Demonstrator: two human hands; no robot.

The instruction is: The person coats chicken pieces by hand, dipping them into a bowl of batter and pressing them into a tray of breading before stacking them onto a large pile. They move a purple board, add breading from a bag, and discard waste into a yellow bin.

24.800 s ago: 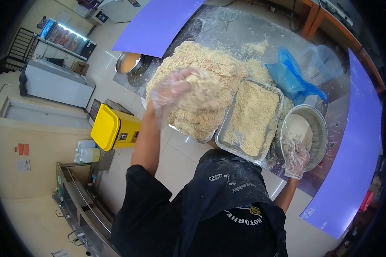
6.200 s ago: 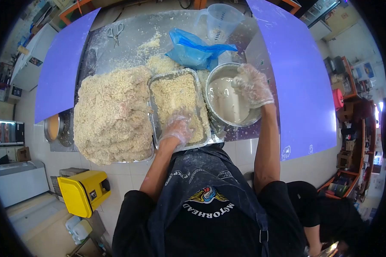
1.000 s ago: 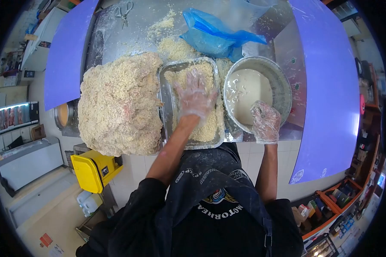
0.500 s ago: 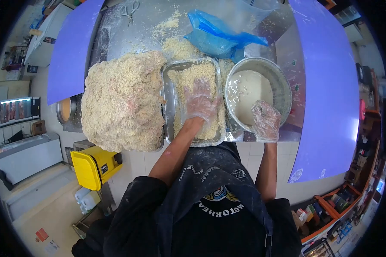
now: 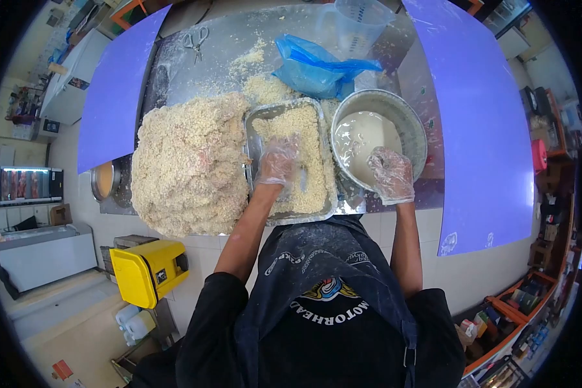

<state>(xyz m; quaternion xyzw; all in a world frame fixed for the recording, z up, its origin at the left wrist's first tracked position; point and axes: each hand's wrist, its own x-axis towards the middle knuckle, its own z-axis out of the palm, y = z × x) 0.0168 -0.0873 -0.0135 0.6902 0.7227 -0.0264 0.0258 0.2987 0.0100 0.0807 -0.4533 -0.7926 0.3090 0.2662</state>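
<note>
My left hand (image 5: 279,161), in a clear plastic glove, is in the metal tray (image 5: 334,194) of pale crumbs (image 5: 304,126). Its fingers are blurred, and whether it holds anything cannot be made out. On the right, my gloved right hand (image 5: 390,174) has its fingers curled together over the near rim of a round metal pot (image 5: 415,123). Milky batter (image 5: 363,137) lies in that pot. Crumbs coat the hand, and its fingertips are hidden. A large mound of crumb-coated pieces (image 5: 191,165) rises left of the tray.
Behind the tray lie a blue bag (image 5: 313,68), loose crumbs (image 5: 265,89) and a clear measuring jug (image 5: 359,26). Scissors (image 5: 196,44) rest at the back left. Purple panels (image 5: 482,129) flank the table. A yellow bin (image 5: 145,275) stands on the floor at left.
My left hand has moved left within the tray, and its flat, spread fingers are now blurred. My right hand stays curled at the pot's near rim. The camera view has shifted slightly.
</note>
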